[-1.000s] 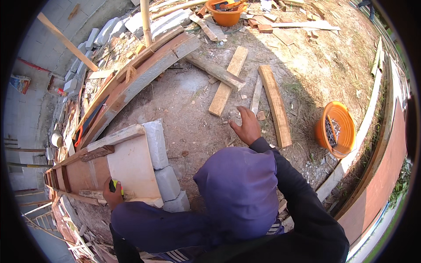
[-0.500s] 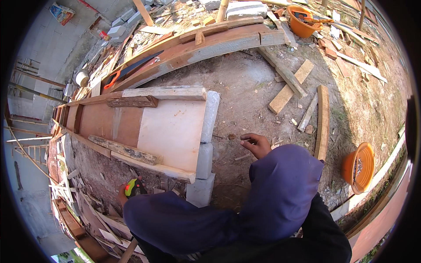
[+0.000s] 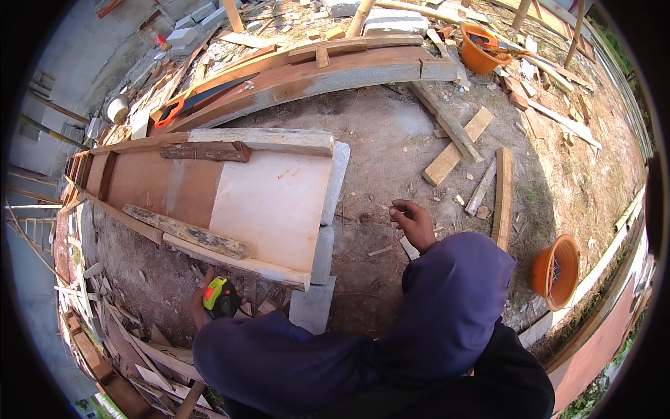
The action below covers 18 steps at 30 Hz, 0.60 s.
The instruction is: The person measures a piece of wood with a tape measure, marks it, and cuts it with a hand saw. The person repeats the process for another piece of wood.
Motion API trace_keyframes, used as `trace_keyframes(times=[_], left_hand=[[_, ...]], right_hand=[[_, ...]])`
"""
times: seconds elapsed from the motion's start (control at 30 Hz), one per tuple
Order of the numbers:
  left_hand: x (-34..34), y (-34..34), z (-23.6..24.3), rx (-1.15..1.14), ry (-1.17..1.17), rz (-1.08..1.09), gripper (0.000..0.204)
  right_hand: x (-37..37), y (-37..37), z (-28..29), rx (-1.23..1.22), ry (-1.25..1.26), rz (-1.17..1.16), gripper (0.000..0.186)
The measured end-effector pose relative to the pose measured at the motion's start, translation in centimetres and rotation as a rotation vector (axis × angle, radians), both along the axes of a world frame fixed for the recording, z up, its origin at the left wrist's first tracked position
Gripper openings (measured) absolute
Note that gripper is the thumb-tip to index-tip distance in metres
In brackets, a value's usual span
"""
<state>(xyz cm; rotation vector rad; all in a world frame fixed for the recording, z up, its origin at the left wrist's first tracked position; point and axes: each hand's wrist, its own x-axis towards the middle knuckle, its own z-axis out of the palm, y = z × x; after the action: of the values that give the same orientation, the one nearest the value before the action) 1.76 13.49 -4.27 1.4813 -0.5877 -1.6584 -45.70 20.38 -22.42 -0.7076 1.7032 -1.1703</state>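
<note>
My left hand [image 3: 202, 300] is wrapped round a tape measure [image 3: 222, 297] with a bright yellow-green and black case, just below the near side of a long wooden formwork box. My right hand [image 3: 416, 225] hangs past my bent right knee over the dirt, its fingers loosely bent with a gap between them and nothing visible in them. The formwork [image 3: 272, 202] has a pale panel at its near end and brown panels farther left. Along its sides lie two rough wood pieces, one on the far rail [image 3: 204, 151] and one on the near rail [image 3: 188, 230].
Pale blocks [image 3: 313, 307] support the formwork's end. Behind it runs a second long wooden form [image 3: 335, 78] with a handsaw [image 3: 171, 112] against it. Loose boards [image 3: 504, 199] lie on the dirt to the right. Orange buckets stand at right [image 3: 565, 272] and far right [image 3: 476, 59].
My left hand has moved slightly right and up toward the formwork's near rail with the tape measure. My right hand has shifted slightly right, its fingers more bent. The view has tilted a little.
</note>
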Motion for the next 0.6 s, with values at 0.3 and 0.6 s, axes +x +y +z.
trace_keyframes(times=[0.3,0.6], left_hand=[[-1.3,-6.0,1.9,0.199,-0.103,-0.147,0.044],[-2.7,-5.6,2.2,0.166,-0.403,-0.034,0.041]], right_hand=[[-15.9,3.6,-4.8,0.243,0.665,-0.406,0.07],[-14.6,-5.8,-1.2,0.447,0.768,-0.301,0.11]])
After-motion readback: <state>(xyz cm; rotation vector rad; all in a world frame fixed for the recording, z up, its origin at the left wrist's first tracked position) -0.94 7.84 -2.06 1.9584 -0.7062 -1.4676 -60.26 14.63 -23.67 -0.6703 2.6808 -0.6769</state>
